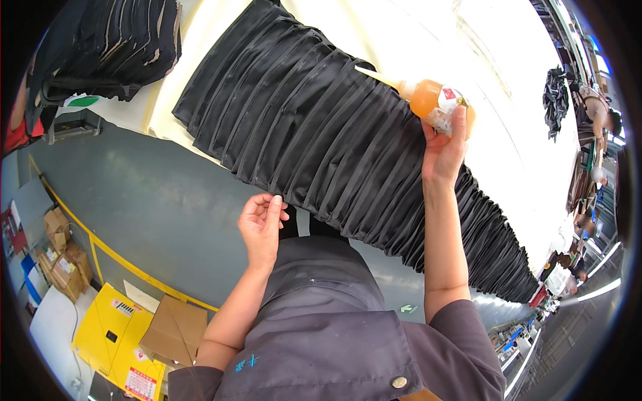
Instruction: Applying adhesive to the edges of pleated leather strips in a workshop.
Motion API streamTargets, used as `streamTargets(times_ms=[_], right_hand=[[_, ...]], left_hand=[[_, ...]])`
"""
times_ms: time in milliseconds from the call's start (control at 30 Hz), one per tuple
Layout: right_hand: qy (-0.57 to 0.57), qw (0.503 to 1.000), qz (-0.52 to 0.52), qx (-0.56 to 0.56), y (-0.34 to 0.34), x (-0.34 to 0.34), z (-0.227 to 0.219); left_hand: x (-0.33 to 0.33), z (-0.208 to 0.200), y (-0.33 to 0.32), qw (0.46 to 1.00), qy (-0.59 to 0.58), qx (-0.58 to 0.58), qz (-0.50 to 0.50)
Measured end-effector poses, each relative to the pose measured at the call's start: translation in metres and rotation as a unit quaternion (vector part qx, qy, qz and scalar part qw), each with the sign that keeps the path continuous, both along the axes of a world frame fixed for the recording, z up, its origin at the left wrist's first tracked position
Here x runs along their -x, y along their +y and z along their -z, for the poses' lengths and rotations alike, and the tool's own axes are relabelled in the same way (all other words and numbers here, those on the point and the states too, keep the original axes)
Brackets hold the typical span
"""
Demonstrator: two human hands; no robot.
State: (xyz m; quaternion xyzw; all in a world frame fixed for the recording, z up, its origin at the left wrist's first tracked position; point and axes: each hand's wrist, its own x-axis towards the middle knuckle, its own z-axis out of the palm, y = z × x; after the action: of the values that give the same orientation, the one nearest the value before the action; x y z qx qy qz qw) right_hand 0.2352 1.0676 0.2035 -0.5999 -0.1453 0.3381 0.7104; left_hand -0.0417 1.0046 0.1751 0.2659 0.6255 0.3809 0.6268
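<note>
Nearest: one grey apron, worn, with a round snap at the lower right.

Left hand, one: at the near edge of the row of black pieces, fingers curled in, thumb laid along them; whether an edge is pinched between, cannot tell. Well apart from the bottle, on its near left side.

Right hand, one: reached out across the row, thumb and fingers closed around the rear body of a squeeze bottle. The nearer hand to the bottle, and the only one on it.

Squeeze bottle, one: orange contents, long pale nozzle. Lies beyond the right fingertips, tilted over on its side above the far part of the row. Long axis: nozzle tip to the left and slightly outward, base to the right; roughly along the row's run, across the individual black pieces. Tip and cloth: contact cannot be told.

Row of black pieces: overlapping, fanned from upper left to lower right, on a pale table covering.

Farther: one dark stack, upper left; one yellow cabinet, beyond the floor, lower left.
</note>
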Motion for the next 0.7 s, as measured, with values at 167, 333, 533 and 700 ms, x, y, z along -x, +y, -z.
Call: streamTargets(times_ms=[167,333,533,700], right_hand=[[-0.002,1.0,-0.009,0.011,0.0033,-0.0023,0.0009],[-0.012,1.0,-0.02,0.021,0.0055,-0.0024,0.0016],[-0.021,0.999,-0.031,0.026,0.0058,0.0005,0.0018],[-0.038,0.998,-0.053,0.025,0.0025,0.004,0.0018]], left_hand=[[-0.0017,-0.0018,-0.001,1.0,0.013,-0.009,0.003],[-0.0042,-0.0028,0.0,1.0,0.018,-0.009,-0.004],[-0.0048,-0.0028,0.0002,0.999,0.024,0.002,-0.022],[-0.0042,-0.0035,0.0018,1.0,0.018,0.007,-0.02]])
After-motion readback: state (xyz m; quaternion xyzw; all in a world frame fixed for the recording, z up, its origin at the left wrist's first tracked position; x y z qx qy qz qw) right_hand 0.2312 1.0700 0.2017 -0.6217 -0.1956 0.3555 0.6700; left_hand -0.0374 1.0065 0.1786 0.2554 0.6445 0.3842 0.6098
